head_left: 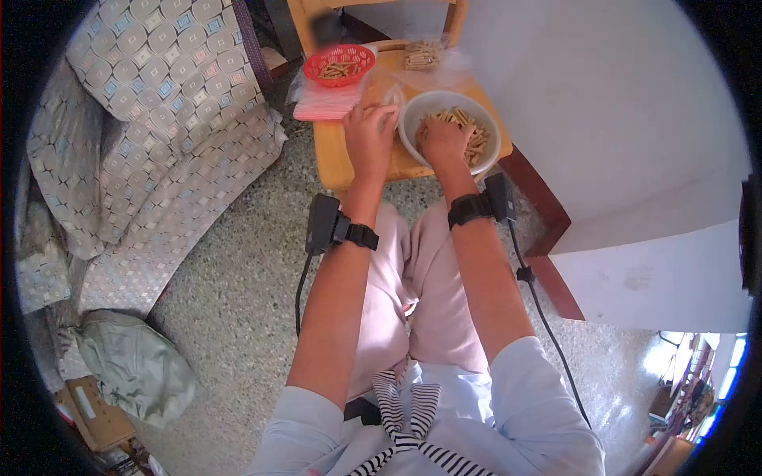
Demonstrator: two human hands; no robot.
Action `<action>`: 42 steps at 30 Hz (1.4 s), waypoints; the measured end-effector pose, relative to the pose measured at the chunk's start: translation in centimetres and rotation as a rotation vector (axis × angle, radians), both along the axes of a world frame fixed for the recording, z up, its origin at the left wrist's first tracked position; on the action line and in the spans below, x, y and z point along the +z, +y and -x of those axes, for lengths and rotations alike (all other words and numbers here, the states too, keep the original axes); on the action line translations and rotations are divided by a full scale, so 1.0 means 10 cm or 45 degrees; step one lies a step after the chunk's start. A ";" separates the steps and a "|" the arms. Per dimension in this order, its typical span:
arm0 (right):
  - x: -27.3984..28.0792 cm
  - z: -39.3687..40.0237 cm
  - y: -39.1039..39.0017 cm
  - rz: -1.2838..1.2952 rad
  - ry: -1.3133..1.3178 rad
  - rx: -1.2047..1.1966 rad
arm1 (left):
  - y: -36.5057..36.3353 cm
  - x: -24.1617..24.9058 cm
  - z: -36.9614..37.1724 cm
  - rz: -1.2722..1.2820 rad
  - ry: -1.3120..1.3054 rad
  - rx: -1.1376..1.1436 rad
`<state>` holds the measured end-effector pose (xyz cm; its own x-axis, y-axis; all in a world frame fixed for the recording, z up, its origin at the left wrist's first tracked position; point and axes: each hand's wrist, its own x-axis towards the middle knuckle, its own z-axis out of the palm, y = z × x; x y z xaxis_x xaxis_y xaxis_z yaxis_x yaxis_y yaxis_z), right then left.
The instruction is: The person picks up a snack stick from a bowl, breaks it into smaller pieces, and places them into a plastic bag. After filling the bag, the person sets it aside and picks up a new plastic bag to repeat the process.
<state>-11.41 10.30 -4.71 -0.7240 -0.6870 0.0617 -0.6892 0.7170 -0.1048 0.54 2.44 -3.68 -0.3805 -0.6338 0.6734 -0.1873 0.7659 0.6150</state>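
A white bowl (406, 131) on the wooden chair seat holds many short tan stick-like pieces (479, 144). My right hand (446, 143) reaches down into this bowl, its fingertips among the pieces and hidden from view. To the left of the bowl, my left hand (370, 136) has its thumb and fingers pinched together on a small clear plastic bag (395, 97). A stack of pink-and-white plastic bags (325, 107) lies just beyond that hand. Behind the stack, a red basket (313, 70) contains more of the tan pieces.
A filled clear bag of tan pieces (422, 55) sits at the back of the wooden chair (332, 155). A white wall (619, 119) stands close on the right. Left is a patterned covered sofa (171, 119), with a grey-green bag (135, 369) on the floor. Cables (548, 341) hang from both wrist straps.
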 end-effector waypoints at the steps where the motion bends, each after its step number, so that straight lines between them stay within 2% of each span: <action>1: 0.02 -0.01 0.00 -0.001 0.000 0.000 | 0.00 -0.02 0.01 -0.001 0.000 0.000; 4: 0.00 -0.01 0.01 -0.009 -0.049 -0.026 | 0.04 0.01 -0.01 -0.075 0.047 0.012; 7: 0.00 -0.05 0.03 0.167 0.007 0.064 | 0.05 0.06 -0.07 -0.009 0.036 0.055; 9: 0.06 -0.02 0.03 -0.065 0.016 0.144 | 0.06 0.09 -0.10 0.021 0.026 0.057; 13: 0.08 -0.03 -0.01 -0.101 0.015 0.084 | 0.09 0.11 -0.14 0.105 0.030 0.047; 15: 0.02 -0.04 0.01 0.060 0.136 0.115 | 0.10 0.10 -0.16 0.012 -0.002 -0.009; 18: 0.02 -0.01 -0.03 0.119 0.041 0.062 | 0.11 0.11 -0.16 -0.014 -0.032 -0.052; 28: 0.18 -0.09 0.05 0.321 0.057 -0.014 | 0.16 0.17 -0.16 0.096 -0.090 -0.126; 30: 0.21 -0.16 0.13 0.490 0.127 -0.136 | 0.16 0.17 -0.15 0.147 -0.102 -0.172; 34: 0.24 -0.22 0.16 0.581 0.101 -0.138 | 0.16 0.16 -0.09 0.214 -0.148 -0.125; 36: 0.26 -0.29 0.20 0.966 -0.337 0.026 | 0.20 0.15 -0.08 0.311 -0.149 -0.118; 37: 0.27 -0.36 0.23 0.966 -0.340 0.029 | 0.20 0.15 -0.10 0.311 -0.150 -0.114; 39: 0.29 -0.48 0.30 1.302 -0.274 0.185 | 0.22 0.17 -0.11 0.221 -0.139 -0.198; 40: 0.31 -0.49 0.30 1.300 -0.273 0.186 | 0.23 0.20 -0.11 0.218 -0.138 -0.198; 42: 0.34 -0.52 0.30 1.513 -0.445 0.230 | 0.24 0.21 -0.13 0.149 -0.129 -0.213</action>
